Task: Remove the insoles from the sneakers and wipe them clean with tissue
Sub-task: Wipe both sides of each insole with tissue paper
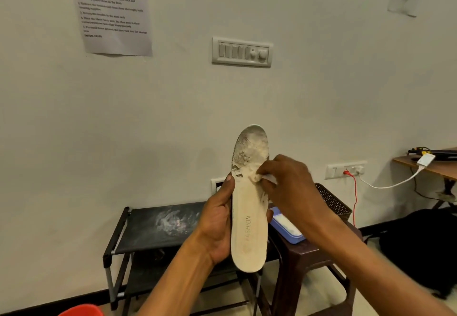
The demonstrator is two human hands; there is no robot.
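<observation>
A cream insole (249,219) printed "FASHION" stands upright in front of me, toe end up, with dark worn patches near the toe. My left hand (217,219) grips its left edge and back, thumb along the edge. My right hand (289,182) pinches a crumpled white tissue (262,178) and presses it against the insole's upper right part. No sneakers can be made out.
A black shoe rack (148,226) with a dusty top stands against the wall. A brown plastic stool (311,261) carries a blue tissue box (288,229) and a dark perforated basket (333,202). A black bag (420,244) lies at right, below a wooden table (430,165). A red object (81,310) shows at the bottom left.
</observation>
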